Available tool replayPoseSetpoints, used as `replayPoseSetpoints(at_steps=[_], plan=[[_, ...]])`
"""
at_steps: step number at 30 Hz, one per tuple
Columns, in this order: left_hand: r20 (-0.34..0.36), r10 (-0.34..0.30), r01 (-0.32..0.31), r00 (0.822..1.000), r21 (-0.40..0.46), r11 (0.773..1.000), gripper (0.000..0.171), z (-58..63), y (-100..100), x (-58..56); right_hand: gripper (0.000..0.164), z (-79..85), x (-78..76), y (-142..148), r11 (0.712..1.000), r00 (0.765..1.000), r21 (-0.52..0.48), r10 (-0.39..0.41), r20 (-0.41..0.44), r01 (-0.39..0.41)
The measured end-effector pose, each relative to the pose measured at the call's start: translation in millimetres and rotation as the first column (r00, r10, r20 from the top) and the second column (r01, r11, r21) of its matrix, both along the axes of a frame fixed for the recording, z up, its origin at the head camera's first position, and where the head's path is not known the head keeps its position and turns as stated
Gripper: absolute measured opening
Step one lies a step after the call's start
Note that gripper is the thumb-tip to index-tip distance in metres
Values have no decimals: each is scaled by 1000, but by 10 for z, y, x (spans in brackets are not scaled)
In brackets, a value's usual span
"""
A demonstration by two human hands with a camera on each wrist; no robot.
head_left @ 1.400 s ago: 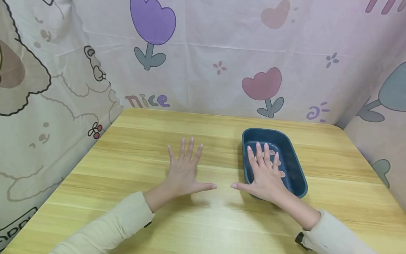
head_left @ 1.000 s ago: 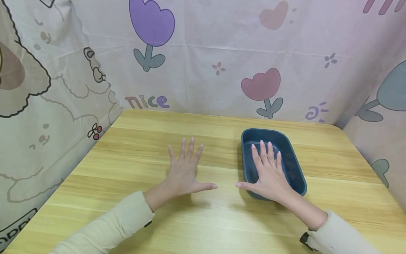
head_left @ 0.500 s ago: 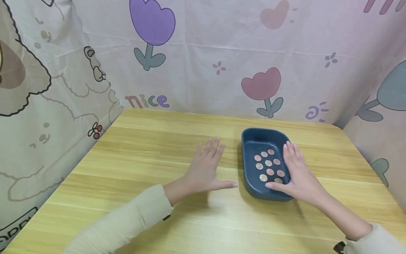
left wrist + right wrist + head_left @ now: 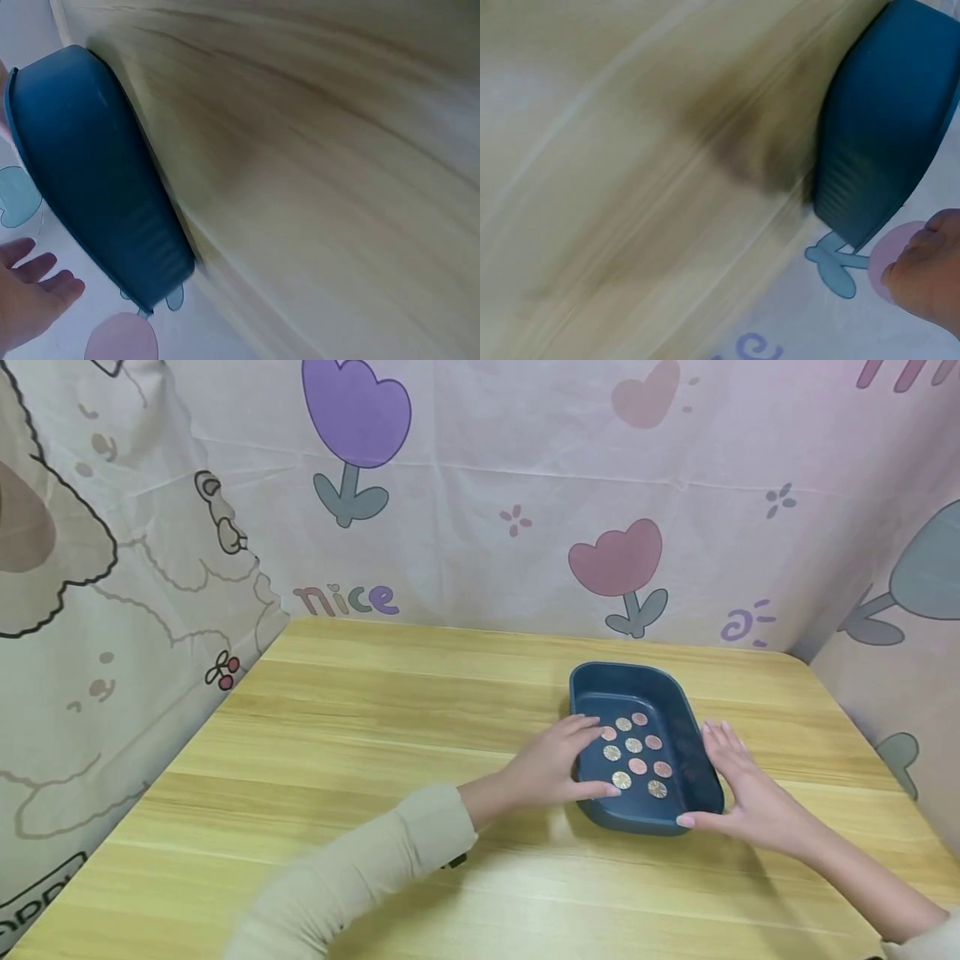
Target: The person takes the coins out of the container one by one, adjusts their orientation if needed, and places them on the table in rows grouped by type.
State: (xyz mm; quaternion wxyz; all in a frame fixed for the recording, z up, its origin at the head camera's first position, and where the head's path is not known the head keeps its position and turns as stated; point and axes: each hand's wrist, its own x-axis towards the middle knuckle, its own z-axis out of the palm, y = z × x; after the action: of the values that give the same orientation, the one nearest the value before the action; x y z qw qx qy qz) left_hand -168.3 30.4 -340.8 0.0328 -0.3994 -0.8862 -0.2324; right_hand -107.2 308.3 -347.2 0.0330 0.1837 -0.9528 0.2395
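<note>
A dark blue plastic bin (image 4: 628, 820) with rounded corners stands on the wooden table. Several coins (image 4: 633, 746), some copper and some gold in colour, lie flat and spread apart on its floor. From the left side, my left hand (image 4: 551, 768) reaches the bin, its fingertips and thumb overlapping the near rim in the head view. My right hand (image 4: 757, 802) is at the bin's right wall, fingers extended and thumb tip by the front right corner. Each wrist view shows the bin's ribbed outer wall (image 4: 97, 180) with fingers (image 4: 930, 259) partly in frame beside it.
The wood-grain table (image 4: 360, 727) runs out to the left of the bin and in front of it. A printed cloth (image 4: 465, 527) with flowers hangs behind, and more cloth (image 4: 135, 710) closes off the left side.
Both hands were spread, the right one over the bin. My right hand has moved right to the bin's outer side, uncovering the coins; my left hand has moved right to its left side.
</note>
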Motion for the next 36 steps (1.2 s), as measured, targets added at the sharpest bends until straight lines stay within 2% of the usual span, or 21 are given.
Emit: replayPoseSetpoints(at_steps=[4, 10, 13, 15, 18, 21, 23, 25, 29, 36], plan=[[11, 29, -29, 1000, 27, 999, 60, -59, 202, -42, 116, -40, 11, 72, 1000, 1000, 26, 14, -6, -14], [94, 43, -48, 995, 52, 997, 44, -85, 466, -114, 115, -91, -3, 144, 1000, 1000, 18, 22, 18, -23], [122, 53, -52, 991, -6, 999, 36, -74, 571, -143, 114, -113, -9, 171, 1000, 999, -1, 25, 31, -25], [151, 83, -73, 985, -70, 995, 31, -54, 641, -153, 112, -124, -10, 178, 1000, 999, -10, 27, 42, -26], [172, 150, -114, 974, -205, 972, 19, -33, 743, -163, 110, -128, -12, 183, 999, 998, -26, 33, 54, -32], [171, 239, -174, 956, -328, 929, 11, -40, 838, -165, 109, -128, -15, 187, 999, 998, -30, 40, 56, -38], [167, 289, -207, 943, -388, 898, 12, -58, 879, -169, 109, -129, -19, 185, 999, 998, -26, 42, 54, -41], [180, 326, -229, 928, -412, 882, 15, -80, 909, -173, 108, -131, -23, 181, 999, 998, -14, 44, 46, -43], [197, 353, -245, 915, -425, 871, 15, -115, 938, -181, 108, -138, -30, 174, 999, 998, -11, 49, 47, -48], [157, 357, -249, 921, -468, 848, 12, -142, 977, -157, 109, -135, -21, 202, 998, 996, -35, 45, 83, -42]])
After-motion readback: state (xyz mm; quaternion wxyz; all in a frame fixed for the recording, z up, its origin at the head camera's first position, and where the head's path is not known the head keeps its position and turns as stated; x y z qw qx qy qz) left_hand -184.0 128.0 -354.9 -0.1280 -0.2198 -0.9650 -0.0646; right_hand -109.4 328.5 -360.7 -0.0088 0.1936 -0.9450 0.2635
